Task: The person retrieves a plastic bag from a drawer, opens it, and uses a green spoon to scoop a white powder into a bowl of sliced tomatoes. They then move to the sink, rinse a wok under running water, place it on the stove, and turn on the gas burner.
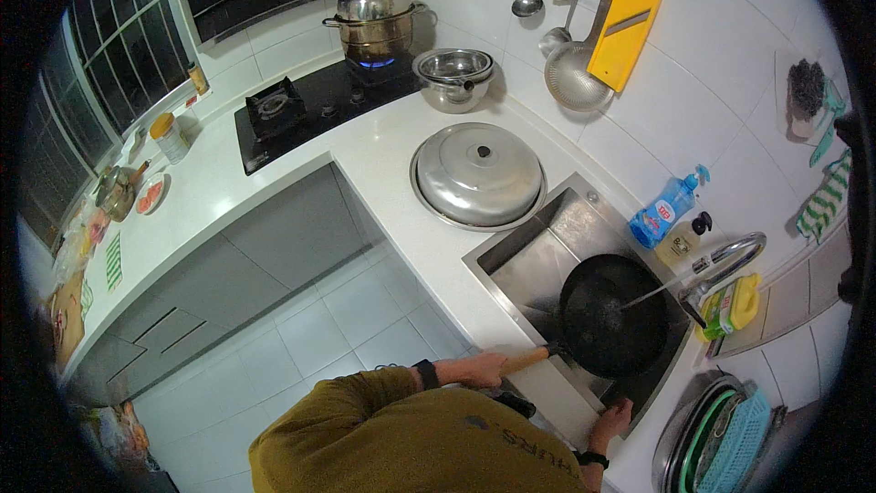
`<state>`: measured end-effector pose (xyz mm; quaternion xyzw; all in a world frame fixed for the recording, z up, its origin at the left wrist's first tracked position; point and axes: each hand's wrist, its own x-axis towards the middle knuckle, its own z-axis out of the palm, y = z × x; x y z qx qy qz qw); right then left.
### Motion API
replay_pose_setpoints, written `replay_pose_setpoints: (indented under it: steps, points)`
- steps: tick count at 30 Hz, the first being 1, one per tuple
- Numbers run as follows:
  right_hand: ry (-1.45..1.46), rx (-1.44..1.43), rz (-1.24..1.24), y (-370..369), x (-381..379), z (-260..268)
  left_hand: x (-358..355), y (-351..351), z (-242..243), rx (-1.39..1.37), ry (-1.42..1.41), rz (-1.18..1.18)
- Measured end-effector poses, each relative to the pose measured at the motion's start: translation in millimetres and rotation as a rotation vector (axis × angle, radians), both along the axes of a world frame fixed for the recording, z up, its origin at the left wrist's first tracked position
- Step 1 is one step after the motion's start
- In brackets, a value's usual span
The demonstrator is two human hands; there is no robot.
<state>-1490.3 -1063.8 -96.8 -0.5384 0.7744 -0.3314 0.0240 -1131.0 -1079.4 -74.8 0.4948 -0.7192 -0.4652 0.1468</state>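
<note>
A black wok (pixel 612 315) rests in the stainless steel sink (pixel 503 308), and water from the chrome faucet (pixel 736 253) runs into it. My left hand (pixel 482 370) is closed around the wok's wooden handle (pixel 525 360), over the counter's front edge. At the near right corner of the sink, close to the wok's rim, is my right hand (pixel 616 416); its fingers are partly hidden, and whether they touch anything cannot be made out.
Beside the sink stands a large pan with a domed steel lid (pixel 479 171). Behind the sink are a blue dish soap bottle (pixel 662 209), a pump bottle (pixel 683 239) and a yellow jug (pixel 732 305). Basins and a blue basket (pixel 732 438) lean at right. A steamer pot (pixel 376 27) sits over a lit burner.
</note>
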Motion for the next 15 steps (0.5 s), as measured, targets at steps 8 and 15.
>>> replay_pose_setpoints:
  steps: [8, 15]
  points:
    - [0.038, 0.026, -0.032, -2.4, -9.1, -8.7, -0.8, -0.1, 18.1, 0.082, 0.008, 0.000]
    - [0.006, -0.048, -0.009, -1.1, -10.3, -14.0, -0.6, -2.8, 15.5, 0.136, 0.004, 0.019]
